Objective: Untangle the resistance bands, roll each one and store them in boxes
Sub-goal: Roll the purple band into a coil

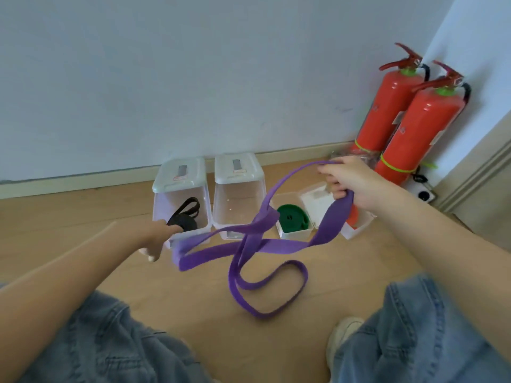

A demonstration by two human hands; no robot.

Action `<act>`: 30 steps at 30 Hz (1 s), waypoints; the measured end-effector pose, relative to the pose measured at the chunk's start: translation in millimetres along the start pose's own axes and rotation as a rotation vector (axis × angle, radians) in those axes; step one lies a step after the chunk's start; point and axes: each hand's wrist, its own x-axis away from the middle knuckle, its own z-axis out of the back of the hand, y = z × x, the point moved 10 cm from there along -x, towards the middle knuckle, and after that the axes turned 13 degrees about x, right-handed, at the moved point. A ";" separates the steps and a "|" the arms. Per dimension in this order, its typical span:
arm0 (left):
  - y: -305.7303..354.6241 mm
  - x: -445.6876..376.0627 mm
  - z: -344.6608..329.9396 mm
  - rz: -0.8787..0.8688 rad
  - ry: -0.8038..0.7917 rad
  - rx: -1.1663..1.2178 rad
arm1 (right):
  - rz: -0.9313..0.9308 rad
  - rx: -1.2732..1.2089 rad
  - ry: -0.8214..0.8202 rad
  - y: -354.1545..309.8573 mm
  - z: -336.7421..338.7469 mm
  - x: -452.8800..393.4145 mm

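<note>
Soft, floppy, light purple band hanging twisted from right hand clenched round its top loop, other end pinched by left hand low beside the boxes; best grabbed next near the crossed middle.

- Purple band: flat, matt strap with a rubbery look, smooth surface.
- Two tall boxes at 12 o'clock: translucent plastic walls, opaque pale plastic lids, slight sheen.
- Small box at 1 o'clock: white opaque plastic, holding a matt green band.
- Floor: wood-look boards, smooth, low sheen.
- Fire extinguishers at 2 o'clock: glossy red painted bodies.
- Trousers: blue denim cloth, coarse weave.
</note>
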 end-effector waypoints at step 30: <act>141.7 37.4 74.6 -0.703 0.116 1.275 | 0.387 -0.382 -0.585 -85.3 -93.5 60.1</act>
